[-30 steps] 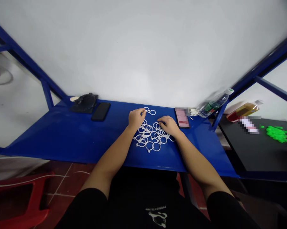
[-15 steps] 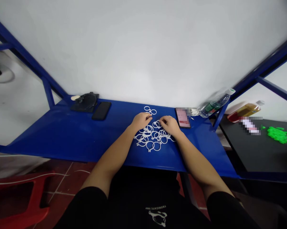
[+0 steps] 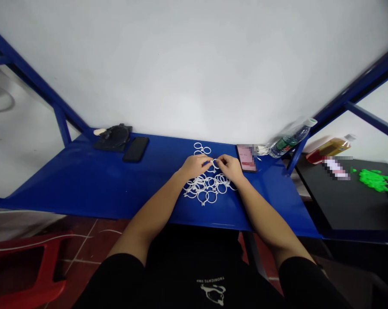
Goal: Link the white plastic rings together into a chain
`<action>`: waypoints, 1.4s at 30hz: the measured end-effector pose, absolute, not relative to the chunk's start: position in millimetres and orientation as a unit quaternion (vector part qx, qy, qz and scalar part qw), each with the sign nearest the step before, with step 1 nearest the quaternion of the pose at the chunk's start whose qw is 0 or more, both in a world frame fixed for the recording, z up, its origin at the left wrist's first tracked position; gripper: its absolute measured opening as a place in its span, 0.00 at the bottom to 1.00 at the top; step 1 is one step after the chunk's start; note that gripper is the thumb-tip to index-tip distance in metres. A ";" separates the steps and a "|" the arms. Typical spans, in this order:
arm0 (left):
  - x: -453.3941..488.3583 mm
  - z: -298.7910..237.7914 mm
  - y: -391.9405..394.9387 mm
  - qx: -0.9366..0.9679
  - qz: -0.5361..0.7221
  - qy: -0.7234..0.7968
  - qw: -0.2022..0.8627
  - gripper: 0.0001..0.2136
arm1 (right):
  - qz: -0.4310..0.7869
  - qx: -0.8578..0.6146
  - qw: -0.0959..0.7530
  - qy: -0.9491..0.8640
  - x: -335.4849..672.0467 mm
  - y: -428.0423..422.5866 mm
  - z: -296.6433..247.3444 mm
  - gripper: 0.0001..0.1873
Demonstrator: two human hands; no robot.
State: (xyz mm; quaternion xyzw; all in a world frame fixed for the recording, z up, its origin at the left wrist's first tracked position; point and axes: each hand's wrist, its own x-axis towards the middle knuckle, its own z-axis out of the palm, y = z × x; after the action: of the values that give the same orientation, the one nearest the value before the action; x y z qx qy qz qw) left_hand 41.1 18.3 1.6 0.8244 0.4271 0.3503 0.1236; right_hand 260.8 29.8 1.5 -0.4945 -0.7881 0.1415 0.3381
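Observation:
Between my two hands is a white plastic ring (image 3: 215, 163), which looks like a curtain ring with a small clip on its rim. My left hand (image 3: 195, 166) pinches it from the left side with fingertips together. On the other side, the fingers of my right hand (image 3: 231, 168) are closed on its edge. Under and in front of both hands lies a loose, overlapping pile of similar white rings (image 3: 203, 184) on the blue table (image 3: 93, 184). Just beyond my left hand sits a small group of white rings (image 3: 206, 150).
At the back left lie a black phone (image 3: 136, 149) and a dark flat object (image 3: 114, 137). To the right are a lit phone (image 3: 246, 158), a white cable (image 3: 263, 150) and a tilted clear bottle (image 3: 290, 139). A black side table (image 3: 338, 201) holds green pieces (image 3: 374, 178).
My left hand has moved right, away from the small group of rings, and its fingertips now meet the ring at my right hand. Another ring of that group now shows.

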 end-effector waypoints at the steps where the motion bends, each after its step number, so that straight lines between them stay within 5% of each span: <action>1: 41.5 0.8 19.1 0.825 0.359 0.422 0.114 0.09 | 0.134 -0.483 0.352 -0.790 260.7 30.1 1.6 0.12; 7: 40.8 -4.6 24.4 0.807 0.408 0.416 0.093 0.08 | 0.082 -0.399 0.428 -0.807 259.1 29.1 7.1 0.10; 27: 46.1 -2.8 19.1 0.811 0.380 0.430 0.118 0.08 | 0.143 -0.374 0.434 -0.807 256.8 30.2 1.1 0.05; 33: 22.2 0.9 34.0 0.684 0.479 0.544 0.075 0.09 | 0.122 -0.390 0.329 -0.851 270.7 43.1 -8.0 0.11; 37: 5.9 -8.5 48.5 0.605 0.473 0.620 0.162 0.12 | 0.138 -0.335 0.257 -0.896 270.5 42.1 -9.8 0.21; 42: 7.7 -13.9 47.7 0.686 0.365 0.594 0.208 0.12 | 0.136 -0.321 0.213 -0.913 270.6 42.3 -10.9 0.12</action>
State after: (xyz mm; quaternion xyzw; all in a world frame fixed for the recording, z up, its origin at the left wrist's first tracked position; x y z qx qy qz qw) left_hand 7.7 47.7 -13.9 0.6856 0.5945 0.3654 0.2076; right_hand 270.6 42.3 -10.9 -0.3208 -0.9128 0.1359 0.2133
